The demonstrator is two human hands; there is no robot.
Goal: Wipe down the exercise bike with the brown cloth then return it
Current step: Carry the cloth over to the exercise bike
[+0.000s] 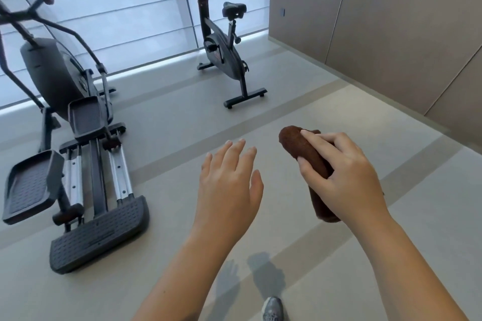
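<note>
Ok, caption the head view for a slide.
Right hand grips a rolled brown cloth, left hand open beside it, exercise bike ahead by the blinds, elliptical trainer nearby.

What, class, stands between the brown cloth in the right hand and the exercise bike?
Nothing visible. Only floor lies between the rolled brown cloth, gripped by the right hand, and the exercise bike; the elliptical trainer stands off to the left.

The cloth [294, 144] was a deep brown and the exercise bike [221, 56] was basically all black. Elliptical [52, 70] was dark grey with silver rails [118, 174] and a dotted tread on its pedals [28, 185], floor [182, 112] was beige with darker tan stripes, wall [391, 34] taupe, blinds [117, 8] pale bluish white.
</note>
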